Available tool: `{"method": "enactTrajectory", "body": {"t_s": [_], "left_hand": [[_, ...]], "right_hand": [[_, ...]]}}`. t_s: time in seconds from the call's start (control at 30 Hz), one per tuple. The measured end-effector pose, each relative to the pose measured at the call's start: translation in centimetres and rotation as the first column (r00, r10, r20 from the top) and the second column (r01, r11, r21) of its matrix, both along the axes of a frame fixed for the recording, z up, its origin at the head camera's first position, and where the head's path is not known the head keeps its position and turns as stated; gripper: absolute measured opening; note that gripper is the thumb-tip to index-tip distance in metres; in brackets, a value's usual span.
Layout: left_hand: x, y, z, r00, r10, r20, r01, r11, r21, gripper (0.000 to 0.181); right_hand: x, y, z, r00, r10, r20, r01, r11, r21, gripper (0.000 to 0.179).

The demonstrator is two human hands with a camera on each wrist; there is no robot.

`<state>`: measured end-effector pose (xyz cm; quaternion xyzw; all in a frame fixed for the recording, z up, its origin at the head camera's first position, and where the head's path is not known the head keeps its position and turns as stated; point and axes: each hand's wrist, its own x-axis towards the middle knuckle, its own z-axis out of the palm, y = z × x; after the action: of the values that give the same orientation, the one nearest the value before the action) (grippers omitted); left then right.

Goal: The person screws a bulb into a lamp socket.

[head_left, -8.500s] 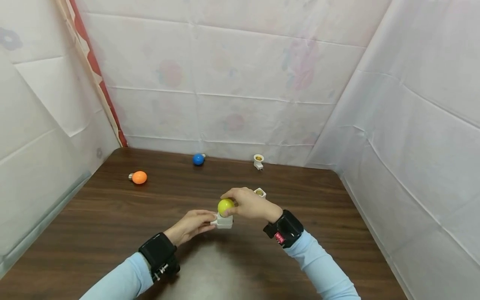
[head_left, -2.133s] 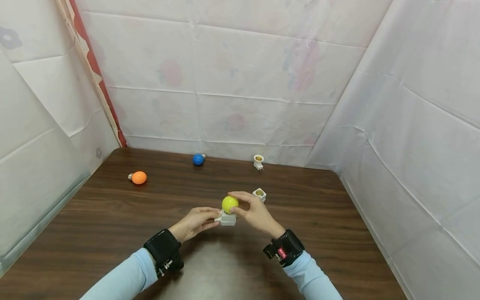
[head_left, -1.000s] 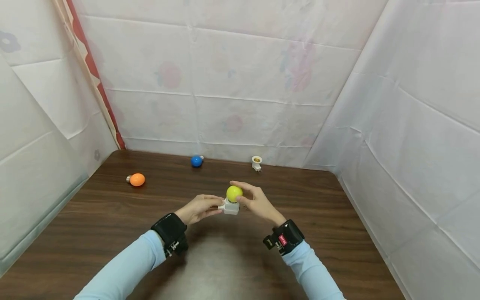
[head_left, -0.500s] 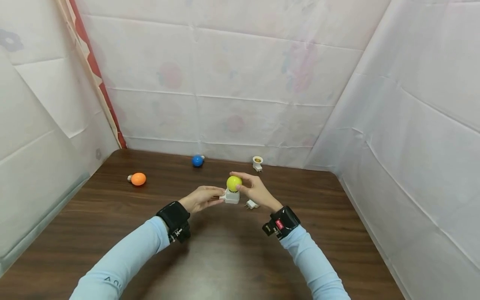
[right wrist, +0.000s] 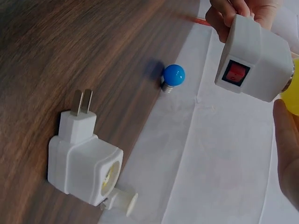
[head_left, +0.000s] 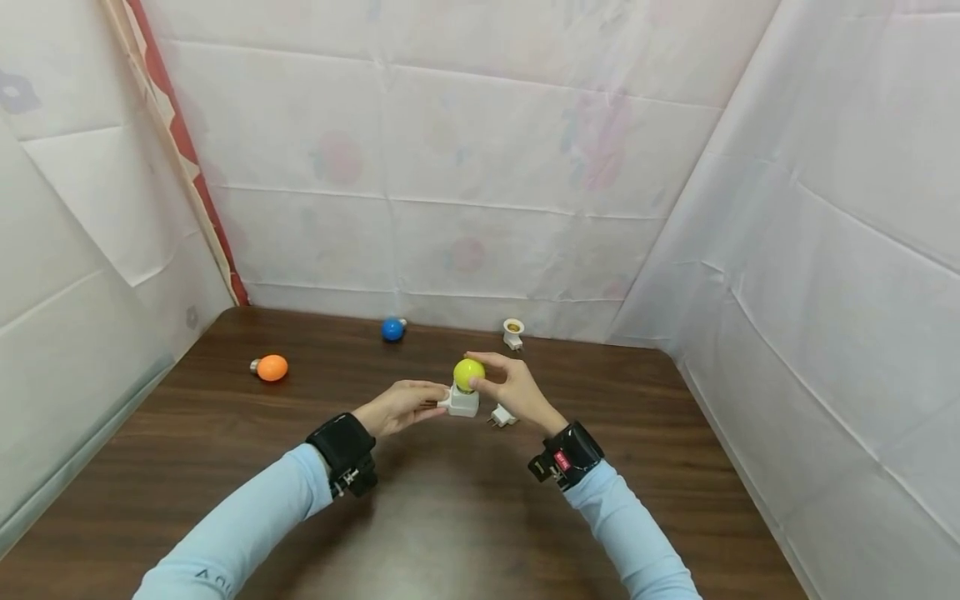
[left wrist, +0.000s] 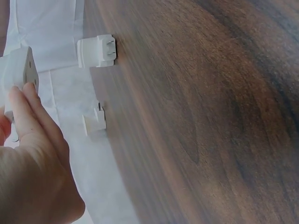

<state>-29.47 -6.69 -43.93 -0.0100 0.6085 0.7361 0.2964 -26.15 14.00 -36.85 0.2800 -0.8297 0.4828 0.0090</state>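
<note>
My left hand (head_left: 401,407) grips a white plug-in lamp socket (head_left: 463,405) from its left side, thumb and fingers at its narrow plug end. The right wrist view shows a red rocker switch (right wrist: 235,73) on the socket's side. A yellow light bulb (head_left: 468,374) stands upright in the socket's mouth, with a strip of its metal base (right wrist: 288,84) showing. My right hand (head_left: 519,393) pinches that bulb between thumb and fingers. The left wrist view shows the gripped socket (left wrist: 17,70) held up off the table, with holes in its end face.
Behind my right hand lies a second white socket (right wrist: 84,163), prongs out. A round-mouthed socket (head_left: 513,334) stands near the table's back edge. A blue bulb (head_left: 392,330) and an orange bulb (head_left: 272,367) lie on the dark wooden table (head_left: 187,450). White sheeting (head_left: 465,167) surrounds it.
Both hands have carried the socket and yellow bulb slightly farther from me and to the right. My right fingers still hold the bulb. The other bulbs and sockets stay put.
</note>
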Motion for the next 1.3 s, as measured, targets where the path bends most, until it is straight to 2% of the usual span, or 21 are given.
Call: {"method": "enactTrajectory", "body": {"t_s": [0.23,0.47,0.53,0.63,0.73,0.83,0.93,1.07,1.3], "left_hand": [[0.5,0.0,0.2,1.000,0.019,-0.014,-0.019,1.000,-0.003,0.043],[0.8,0.1,0.1,0.999,0.043,-0.012,-0.043,0.999,-0.016,0.041],[0.9,0.0,0.1,0.999,0.037,-0.012,-0.037,0.999,-0.021,0.042],[1.0,-0.1,0.0,0.999,0.031,-0.012,-0.032,0.999,-0.024,0.044],[1.0,-0.1,-0.2,1.000,0.022,-0.009,-0.022,0.999,-0.023,0.044],[1.0,0.0,-0.3,1.000,0.018,-0.007,-0.018,1.000,-0.022,0.043],[1.1,-0.1,-0.4,1.000,0.019,-0.009,-0.019,0.999,-0.029,0.042],[1.2,-0.3,-0.5,1.000,0.023,-0.009,-0.024,0.999,-0.042,0.043],[1.2,-0.4,-0.8,0.999,0.039,-0.004,-0.039,0.999,-0.036,0.042]], "right_hand": [[0.6,-0.3,0.3,0.994,-0.057,-0.089,0.061,0.998,0.035,0.041],[0.9,-0.4,0.3,0.994,-0.070,-0.089,0.074,0.996,0.042,0.041],[0.8,-0.4,0.3,0.997,-0.050,-0.059,0.052,0.998,0.035,0.043],[0.7,-0.2,0.2,1.000,0.020,0.012,-0.020,1.000,0.012,0.050],[0.5,0.1,0.1,0.988,0.117,0.105,-0.113,0.993,-0.043,0.053],[0.4,0.2,0.1,0.973,0.173,0.154,-0.165,0.984,-0.064,0.050],[0.3,0.2,0.0,0.966,0.180,0.187,-0.174,0.983,-0.050,0.047],[0.3,0.1,-0.2,0.967,0.148,0.208,-0.145,0.989,-0.026,0.045],[0.2,-0.2,-0.5,0.968,0.142,0.205,-0.137,0.990,-0.038,0.045]]}}
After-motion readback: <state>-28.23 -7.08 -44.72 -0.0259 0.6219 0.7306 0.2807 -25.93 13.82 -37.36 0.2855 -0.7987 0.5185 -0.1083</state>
